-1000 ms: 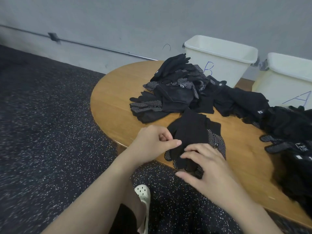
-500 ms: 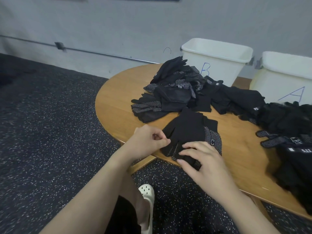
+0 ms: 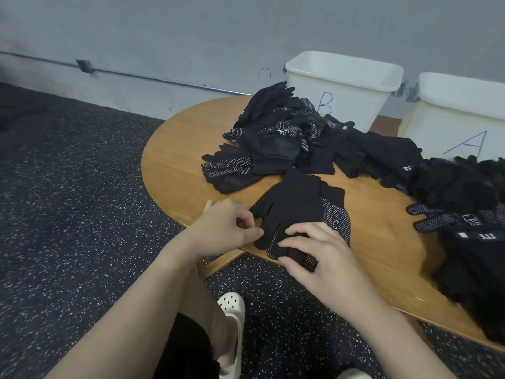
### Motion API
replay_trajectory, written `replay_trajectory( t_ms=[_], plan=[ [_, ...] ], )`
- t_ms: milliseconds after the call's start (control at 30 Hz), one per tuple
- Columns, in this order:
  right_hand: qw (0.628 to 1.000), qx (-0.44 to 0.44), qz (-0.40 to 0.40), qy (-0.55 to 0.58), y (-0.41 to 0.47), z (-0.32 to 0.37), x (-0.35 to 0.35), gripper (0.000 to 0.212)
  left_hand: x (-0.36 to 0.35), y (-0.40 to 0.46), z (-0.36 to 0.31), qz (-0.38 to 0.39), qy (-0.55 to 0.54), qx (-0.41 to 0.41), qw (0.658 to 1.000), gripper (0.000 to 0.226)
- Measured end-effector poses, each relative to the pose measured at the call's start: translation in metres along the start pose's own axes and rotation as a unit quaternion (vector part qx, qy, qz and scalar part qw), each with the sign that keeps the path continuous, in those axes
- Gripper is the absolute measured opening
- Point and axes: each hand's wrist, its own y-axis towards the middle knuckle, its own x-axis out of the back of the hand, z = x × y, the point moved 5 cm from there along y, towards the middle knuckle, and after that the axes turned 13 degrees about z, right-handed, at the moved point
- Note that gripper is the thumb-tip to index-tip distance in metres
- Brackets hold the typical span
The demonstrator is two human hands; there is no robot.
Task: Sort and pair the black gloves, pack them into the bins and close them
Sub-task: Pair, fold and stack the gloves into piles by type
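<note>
Black knit fills both grips: the left hand (image 3: 228,227) pinches a fingertip of the stacked glove pair (image 3: 296,212) at the surface's (image 3: 175,160) near edge, while the right hand (image 3: 318,253) presses curled fingers on the pair's fingertips, seemingly gripping them, though the hold is partly hidden. Beyond the pair lies a heap of gloves (image 3: 273,138); behind it stands bin B (image 3: 344,88), with bin A (image 3: 459,116) right of the pair.
</note>
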Motion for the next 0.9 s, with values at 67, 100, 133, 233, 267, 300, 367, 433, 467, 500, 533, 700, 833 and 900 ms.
replay_trajectory(
  t_ms=[67, 100, 133, 233, 267, 300, 367, 433, 467, 500, 533, 700, 833, 900],
  plan=[
    [1.0, 0.008, 0.006, 0.002, -0.001, 0.001, 0.002, 0.03, -0.001, -0.001, -0.001, -0.014, 0.019, -0.008, 1.0, 0.039],
    [1.0, 0.018, 0.011, -0.005, -0.003, 0.002, 0.003, 0.03, -0.001, -0.002, -0.001, -0.03, 0.01, -0.018, 0.999, 0.039],
    [0.999, 0.031, 0.016, -0.017, -0.005, 0.003, 0.004, 0.031, 0.0, -0.002, -0.003, -0.054, -0.002, -0.035, 0.998, 0.036],
    [0.998, 0.055, 0.018, -0.038, -0.013, 0.005, 0.005, 0.033, 0.005, 0.001, -0.017, -0.151, 0.006, -0.109, 0.982, 0.012],
    [0.998, 0.058, 0.014, -0.037, -0.016, 0.006, 0.006, 0.034, 0.006, 0.005, -0.025, -0.169, 0.021, -0.131, 0.977, 0.005],
    [0.997, 0.06, 0.011, -0.037, -0.018, 0.006, 0.006, 0.034, 0.005, 0.012, -0.033, -0.175, 0.045, -0.145, 0.973, 0.012],
    [0.997, 0.065, 0.007, -0.042, -0.022, 0.009, 0.003, 0.033, -0.003, 0.03, -0.048, -0.144, 0.095, -0.183, 0.968, 0.031],
    [0.997, 0.072, 0.003, -0.039, -0.025, 0.01, 0.001, 0.031, -0.016, 0.047, -0.059, -0.086, 0.14, -0.203, 0.965, 0.045],
    [0.997, 0.076, 0.0, -0.033, -0.027, 0.009, 0.001, 0.029, -0.023, 0.056, -0.06, -0.055, 0.16, -0.198, 0.965, 0.05],
    [0.997, 0.079, -0.003, -0.024, -0.028, 0.008, 0.001, 0.027, -0.029, 0.063, -0.058, -0.026, 0.179, -0.183, 0.966, 0.055],
    [0.997, 0.082, -0.008, -0.011, -0.028, 0.006, 0.001, 0.025, -0.033, 0.069, -0.054, -0.004, 0.196, -0.164, 0.967, 0.059],
    [0.993, 0.077, -0.066, 0.066, -0.027, -0.005, 0.01, 0.022, -0.043, 0.08, -0.042, 0.002, 0.22, -0.14, 0.965, 0.072],
    [0.992, 0.06, -0.105, 0.043, -0.02, -0.011, 0.015, 0.021, -0.044, 0.08, -0.041, -0.003, 0.235, -0.134, 0.963, 0.087],
    [0.994, 0.037, -0.103, 0.028, -0.015, -0.015, 0.016, 0.022, -0.043, 0.08, -0.04, 0.005, 0.236, -0.132, 0.963, 0.092]
  ],
)
